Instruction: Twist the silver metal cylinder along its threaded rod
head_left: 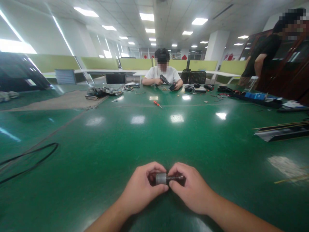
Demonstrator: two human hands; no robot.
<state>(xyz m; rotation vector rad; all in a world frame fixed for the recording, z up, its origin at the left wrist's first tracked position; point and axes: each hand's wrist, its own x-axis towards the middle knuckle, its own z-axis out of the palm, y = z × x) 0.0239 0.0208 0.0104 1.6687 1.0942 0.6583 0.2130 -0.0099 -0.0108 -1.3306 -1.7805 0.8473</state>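
Cylinder and shaft in line between two hands

Nearest me, I have the left hand [142, 185] closed on a gray metal cylinder [161, 178], thumb below and fingers above. The right hand [193, 187] curls in, its thumb and forefinger nearly closed about a dark ribbed shaft [175, 177]; I cannot tell how firmly they grip. The shaft meets the cylinder's right face, so the two are already lined up; whether they are fixed together, and what is left to do, I can't judge from here. Both pieces sit within the fingers, above the green table [108, 138]. Farther off lies an orange screwdriver [157, 103], and beyond it sits a co-worker in a white top [150, 73].
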